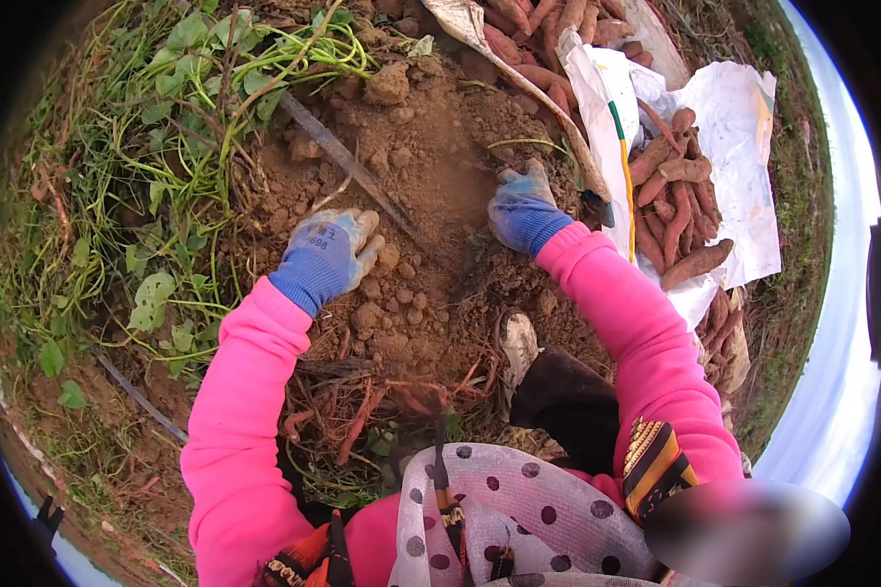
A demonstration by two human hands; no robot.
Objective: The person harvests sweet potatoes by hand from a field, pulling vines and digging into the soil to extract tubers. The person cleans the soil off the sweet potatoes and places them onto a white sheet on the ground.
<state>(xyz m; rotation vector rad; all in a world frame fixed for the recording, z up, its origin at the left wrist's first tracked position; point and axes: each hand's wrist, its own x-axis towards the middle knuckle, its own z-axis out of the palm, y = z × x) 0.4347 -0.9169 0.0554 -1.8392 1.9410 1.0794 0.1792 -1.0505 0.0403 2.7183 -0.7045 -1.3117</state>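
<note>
Both of my hands wear blue knit gloves with soiled, pale-coated fingers. My left hand (pixel 332 253) rests on the loose brown soil (pixel 418 169), its fingers bent over clods; whether it grips one I cannot tell. Just above it a flat dark strip (pixel 338 158), perhaps drip tape, slants across the dirt. My right hand (pixel 526 202) is at the right side of the dug soil with curled fingers, near the edge of a white woven sack (pixel 598 125); what its fingers hold is hidden. Thin reddish roots (pixel 363 418) lie nearer my body.
Green sweet potato vines (pixel 184 147) spread over the left. Sweet potatoes (pixel 679 213) are piled on white sacking (pixel 741 176) at the right, with more sweet potatoes at the top. My shoe (pixel 518 345) stands on the soil below my right hand.
</note>
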